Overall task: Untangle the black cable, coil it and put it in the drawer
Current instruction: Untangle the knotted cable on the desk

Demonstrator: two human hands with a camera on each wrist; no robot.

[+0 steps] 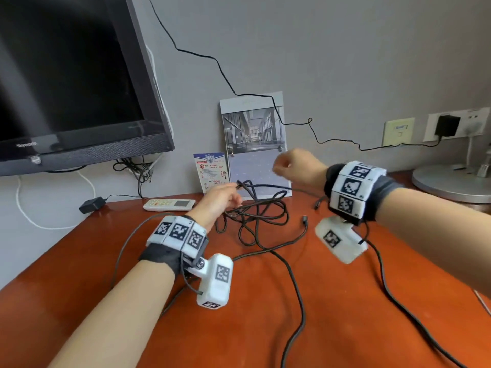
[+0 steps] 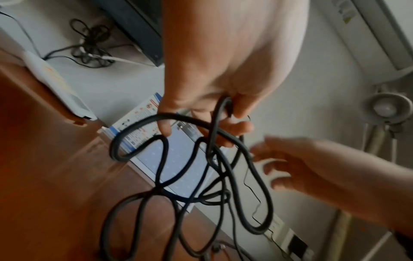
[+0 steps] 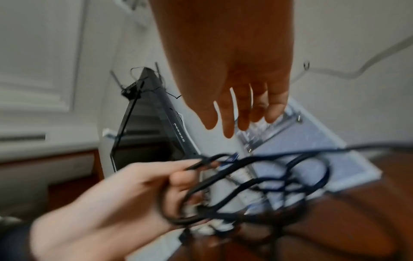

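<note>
**Left hand lifts a knotted black cable above a wooden desk**

At 10 o'clock in the head view a dark television (image 1: 66, 75) hangs on a grey wall. Below it, at 9 o'clock, a small black adapter (image 1: 91, 204) and a white remote control (image 1: 168, 204) lie on the red-brown desk (image 1: 345, 314).

Near the centre, the left hand (image 1: 221, 199) has its fingers curled round several strands of the black cable (image 1: 255, 219), holding them just above the desk. The left wrist view shows loops (image 2: 161, 155) hanging from those fingers (image 2: 165, 128) in a loose tangle. The rest of the cable trails over the desk toward 6 o'clock, one plug end (image 1: 305, 220) lying free.

Behind the tangle, a small printed card (image 1: 212, 171) and a calendar (image 1: 255, 139) lean against the wall.

At 2 o'clock the right hand (image 1: 295, 166) hovers above the cable, apart from it, fingers spread and relaxed (image 3: 228, 120), holding nothing.

At 3 o'clock a lamp base (image 1: 451, 181) stands on the desk, with a wall socket and black plug (image 1: 447, 126) above it.

No container appears in any view.
</note>
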